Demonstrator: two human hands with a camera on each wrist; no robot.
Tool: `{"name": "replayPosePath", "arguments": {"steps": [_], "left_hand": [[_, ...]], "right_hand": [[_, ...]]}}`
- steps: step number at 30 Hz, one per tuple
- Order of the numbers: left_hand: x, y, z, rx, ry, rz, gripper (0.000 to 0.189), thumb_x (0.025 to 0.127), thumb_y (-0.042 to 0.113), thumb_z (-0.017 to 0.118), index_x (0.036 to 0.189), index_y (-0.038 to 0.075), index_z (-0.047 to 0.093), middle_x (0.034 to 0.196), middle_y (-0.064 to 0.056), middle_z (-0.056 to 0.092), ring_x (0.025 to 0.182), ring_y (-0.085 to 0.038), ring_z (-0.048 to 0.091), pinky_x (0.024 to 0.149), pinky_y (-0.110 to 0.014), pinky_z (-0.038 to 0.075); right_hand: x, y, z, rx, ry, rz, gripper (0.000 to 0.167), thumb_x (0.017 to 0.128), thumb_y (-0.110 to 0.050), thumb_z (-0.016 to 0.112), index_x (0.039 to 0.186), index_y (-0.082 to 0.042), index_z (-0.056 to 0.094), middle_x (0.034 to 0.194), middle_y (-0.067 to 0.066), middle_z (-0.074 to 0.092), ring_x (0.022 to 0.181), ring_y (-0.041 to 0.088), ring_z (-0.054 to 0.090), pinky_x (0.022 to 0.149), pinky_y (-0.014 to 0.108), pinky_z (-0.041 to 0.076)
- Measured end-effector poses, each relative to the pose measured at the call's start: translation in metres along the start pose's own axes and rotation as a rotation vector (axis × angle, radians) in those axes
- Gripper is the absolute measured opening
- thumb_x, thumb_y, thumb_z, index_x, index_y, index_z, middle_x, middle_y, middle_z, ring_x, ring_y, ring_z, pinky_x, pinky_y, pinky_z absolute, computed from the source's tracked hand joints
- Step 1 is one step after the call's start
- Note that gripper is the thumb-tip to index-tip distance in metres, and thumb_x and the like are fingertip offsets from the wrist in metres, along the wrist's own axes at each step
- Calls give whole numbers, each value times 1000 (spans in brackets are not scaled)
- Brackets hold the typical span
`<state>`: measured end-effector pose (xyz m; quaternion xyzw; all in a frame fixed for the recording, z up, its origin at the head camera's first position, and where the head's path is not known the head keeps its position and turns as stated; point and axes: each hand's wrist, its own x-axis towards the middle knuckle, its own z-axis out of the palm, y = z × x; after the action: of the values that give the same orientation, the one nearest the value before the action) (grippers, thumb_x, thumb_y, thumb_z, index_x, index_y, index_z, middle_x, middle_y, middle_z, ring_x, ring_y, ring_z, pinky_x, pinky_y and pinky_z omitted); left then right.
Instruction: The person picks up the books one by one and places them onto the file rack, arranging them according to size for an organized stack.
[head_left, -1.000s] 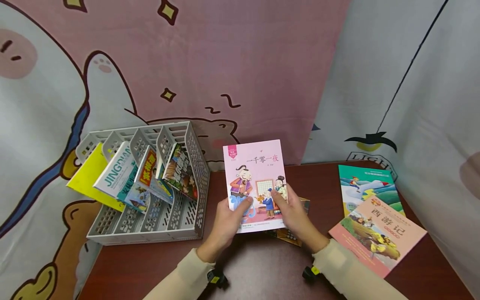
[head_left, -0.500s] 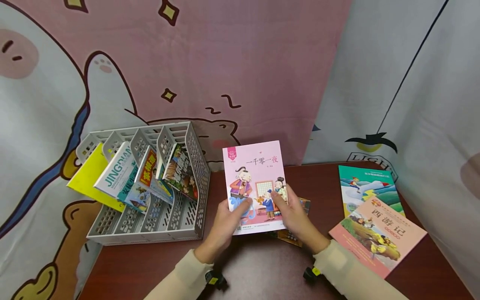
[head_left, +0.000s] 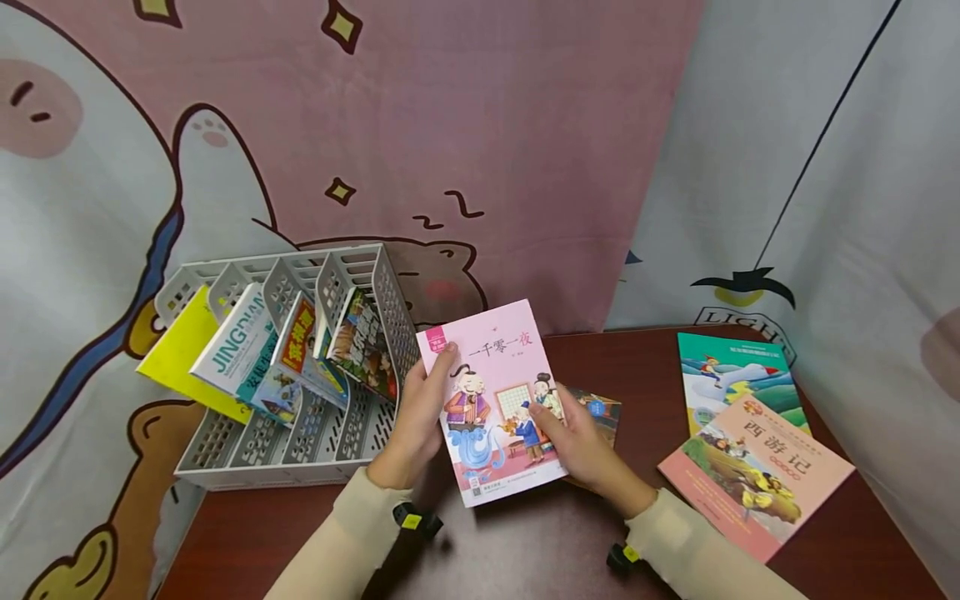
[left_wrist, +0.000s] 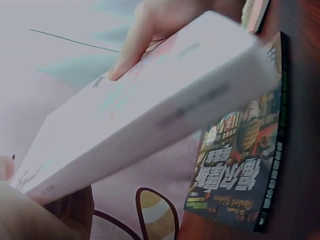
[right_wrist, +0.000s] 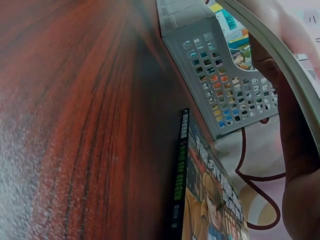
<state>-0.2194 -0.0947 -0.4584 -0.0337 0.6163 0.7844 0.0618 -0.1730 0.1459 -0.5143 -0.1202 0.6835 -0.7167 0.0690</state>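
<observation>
A pink paperback book (head_left: 491, 400) is held up over the table between both hands, its front cover facing the head camera and tilted to the left. My left hand (head_left: 420, 417) grips its left edge near the top corner, thumb on the cover and the other fingers hidden behind. On the lower right edge my right hand (head_left: 592, 446) pinches it, thumb across the cover picture. The left wrist view shows the book's white spine (left_wrist: 190, 110) close up. Beneath the held book lies a dark-covered book (left_wrist: 235, 165) on the table, partly covered by it in the head view.
A grey slotted file rack (head_left: 300, 475) stands at the left, several books leaning in its compartments, among them a yellow one (head_left: 191, 358). At the right a salmon book (head_left: 757, 475) overlaps a green book (head_left: 738, 375). A printed curtain (head_left: 525, 150) hangs behind the brown table (head_left: 525, 550).
The pink book has shifted left and slightly down and turned counterclockwise. My left hand has slid up from its lower left corner to near the top left, while my right hand stays on the right edge.
</observation>
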Motion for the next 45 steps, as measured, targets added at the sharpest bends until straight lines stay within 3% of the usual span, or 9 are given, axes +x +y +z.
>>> {"name": "replayPosePath", "arguments": {"steps": [9,15,19,21,26,31,36,41,45], "left_hand": [[2,7,2,-89,3,-4,39,102,36,81,128,9,73,104,-9,86,85,-22,84,74,-40,70],[-3,12,2,-89,60,39,40,100,35,84,128,9,74,106,-11,86,88,-28,85,76,-46,71],[-6,20,1,-67,113,120,39,101,34,83,129,9,75,107,-9,86,88,-27,85,77,-46,71],[-9,25,-1,-60,138,174,35,102,30,82,128,7,75,104,-8,86,86,-26,85,76,-45,71],[-16,40,-7,-24,230,332,28,101,24,83,121,6,77,95,-4,85,78,-20,84,70,-38,70],[-22,60,-19,6,300,510,27,100,21,85,119,2,79,97,-4,86,80,-18,85,70,-34,69],[-33,79,-37,19,346,643,28,100,16,83,120,-3,78,105,-8,87,87,-21,86,73,-34,69],[-43,92,-56,18,410,672,30,98,14,85,120,-3,78,105,-11,86,84,-22,86,72,-33,69],[-50,98,-74,-17,420,704,32,98,9,84,125,-5,75,111,-15,85,90,-25,86,75,-35,69]], "right_hand": [[1,-1,-1,-34,-47,8,48,118,-27,55,160,-8,44,113,18,80,87,22,84,76,41,70],[5,-1,-1,-87,-50,-19,48,118,-28,54,162,-9,46,124,21,77,93,17,82,82,38,69],[9,0,-4,-132,-54,-10,45,119,-30,51,157,-6,53,113,20,81,85,15,82,78,35,68],[11,0,-5,-122,-87,4,41,120,-29,49,150,-1,58,103,22,81,76,19,81,70,43,69],[14,2,-7,-80,-204,57,40,121,-28,48,139,5,61,94,31,79,70,42,78,65,64,65],[18,1,-2,-85,-239,142,45,120,-28,51,154,2,53,111,36,78,81,55,77,70,69,64],[23,-2,11,-82,-260,205,49,119,-22,51,161,3,48,129,33,76,88,50,78,73,68,65],[29,-3,28,-109,-306,206,41,118,-19,53,148,7,60,125,34,75,81,36,80,69,57,68],[32,-3,48,-115,-316,191,36,115,-15,55,141,8,65,121,34,75,79,33,81,71,51,70]]}}
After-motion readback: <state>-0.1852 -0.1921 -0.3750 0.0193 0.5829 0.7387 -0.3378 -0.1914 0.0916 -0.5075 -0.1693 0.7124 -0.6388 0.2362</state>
